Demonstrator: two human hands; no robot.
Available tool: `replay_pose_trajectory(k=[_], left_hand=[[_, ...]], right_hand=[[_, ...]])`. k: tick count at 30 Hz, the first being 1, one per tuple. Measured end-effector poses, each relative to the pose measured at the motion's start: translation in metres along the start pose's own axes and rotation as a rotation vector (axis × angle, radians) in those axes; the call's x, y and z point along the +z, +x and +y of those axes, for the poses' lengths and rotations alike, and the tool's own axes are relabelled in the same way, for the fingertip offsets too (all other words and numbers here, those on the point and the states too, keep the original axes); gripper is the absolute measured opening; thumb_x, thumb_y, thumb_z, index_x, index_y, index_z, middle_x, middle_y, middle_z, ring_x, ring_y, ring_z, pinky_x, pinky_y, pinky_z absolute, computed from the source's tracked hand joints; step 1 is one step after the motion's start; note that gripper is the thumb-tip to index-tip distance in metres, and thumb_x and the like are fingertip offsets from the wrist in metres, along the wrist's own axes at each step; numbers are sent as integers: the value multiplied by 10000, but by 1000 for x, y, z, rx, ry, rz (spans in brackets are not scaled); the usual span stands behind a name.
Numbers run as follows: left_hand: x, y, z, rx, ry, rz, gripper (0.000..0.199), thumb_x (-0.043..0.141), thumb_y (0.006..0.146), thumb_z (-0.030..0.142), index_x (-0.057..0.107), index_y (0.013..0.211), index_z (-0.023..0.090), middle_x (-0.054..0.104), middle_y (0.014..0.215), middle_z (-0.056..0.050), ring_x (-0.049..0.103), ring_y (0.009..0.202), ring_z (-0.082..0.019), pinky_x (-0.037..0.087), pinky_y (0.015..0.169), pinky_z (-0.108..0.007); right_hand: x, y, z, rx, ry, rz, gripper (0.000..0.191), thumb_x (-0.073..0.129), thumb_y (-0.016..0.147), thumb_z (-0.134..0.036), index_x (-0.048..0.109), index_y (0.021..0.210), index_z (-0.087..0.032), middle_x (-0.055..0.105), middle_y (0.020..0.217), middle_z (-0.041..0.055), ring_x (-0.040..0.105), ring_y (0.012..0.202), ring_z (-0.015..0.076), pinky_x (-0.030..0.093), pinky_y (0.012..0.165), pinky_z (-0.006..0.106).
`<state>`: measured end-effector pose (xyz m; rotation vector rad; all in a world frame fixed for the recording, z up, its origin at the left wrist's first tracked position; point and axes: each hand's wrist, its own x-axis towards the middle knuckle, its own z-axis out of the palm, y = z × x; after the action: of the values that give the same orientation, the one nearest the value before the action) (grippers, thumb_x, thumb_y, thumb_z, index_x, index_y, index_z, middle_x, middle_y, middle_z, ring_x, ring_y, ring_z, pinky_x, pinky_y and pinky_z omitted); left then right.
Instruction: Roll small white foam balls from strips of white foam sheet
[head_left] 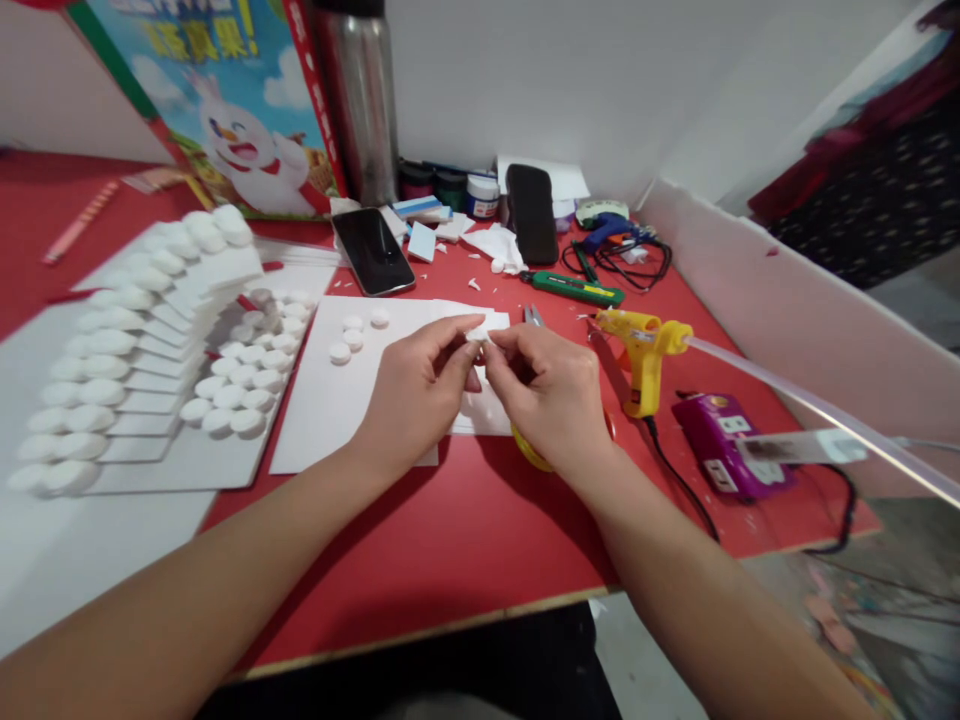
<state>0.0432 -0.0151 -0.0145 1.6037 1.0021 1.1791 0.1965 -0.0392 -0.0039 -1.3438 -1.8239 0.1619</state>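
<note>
My left hand (416, 385) and my right hand (555, 390) meet over the white sheets (307, 420), both closed in a pinch. Between their fingertips is a small white piece (478, 336), mostly covered by the fingers; I cannot make out its exact shape. Several white round discs (352, 340) lie on the sheet left of my hands. Further left stands a curved white staircase model (161, 345) edged with rows of the same discs, on a white board. Yellow-handled scissors (531, 450) lie partly hidden under my right hand.
A yellow glue gun (637, 345) with a long glue stick stands at right, beside a purple box (724, 440). Behind are two phones (373, 252), a green-handled cutter (574, 288), paint jars (482, 195), a steel flask (364, 110) and a colourful box (240, 120).
</note>
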Motion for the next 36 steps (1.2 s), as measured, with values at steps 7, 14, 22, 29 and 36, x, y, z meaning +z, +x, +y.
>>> replay_pose_trajectory(k=[7, 14, 22, 29, 36], left_hand=[[3, -1, 0, 77, 85, 52, 243, 663, 943, 298, 749, 1108, 142, 730, 796, -22, 611, 581, -104, 504, 600, -233], [8, -2, -1, -9, -25, 93, 255, 684, 927, 310, 750, 1093, 129, 721, 769, -16, 598, 554, -97, 505, 579, -226], [-2, 0, -6, 70, 141, -81, 332, 585, 991, 279, 714, 1248, 111, 691, 701, 1, 626, 597, -118, 522, 680, -250], [-11, 5, -3, 39, 50, -232, 267, 586, 998, 284, 708, 1181, 131, 702, 746, -7, 672, 633, -128, 547, 673, -237], [-11, 4, -1, 57, 123, -204, 208, 565, 1015, 302, 696, 1088, 159, 650, 731, 17, 621, 599, -104, 499, 642, -224]], right_hand=[[0, 1, -2, 168, 179, 36, 179, 651, 914, -239, 674, 751, -168, 625, 618, -23, 497, 531, 88, 376, 547, 245], [2, -2, -3, 94, 62, 28, 182, 609, 945, -240, 672, 791, -168, 655, 663, 6, 546, 586, 115, 406, 600, 263], [-1, -2, 2, -66, -166, -71, 181, 512, 969, -214, 635, 841, -177, 694, 745, 61, 612, 694, 178, 421, 662, 300], [-9, 2, 2, 51, -19, -96, 179, 581, 955, -222, 674, 815, -163, 691, 706, 29, 582, 617, 135, 400, 615, 275], [-10, 3, 0, 93, 22, -21, 135, 656, 913, -230, 693, 810, -151, 686, 689, 14, 551, 576, 112, 397, 576, 258]])
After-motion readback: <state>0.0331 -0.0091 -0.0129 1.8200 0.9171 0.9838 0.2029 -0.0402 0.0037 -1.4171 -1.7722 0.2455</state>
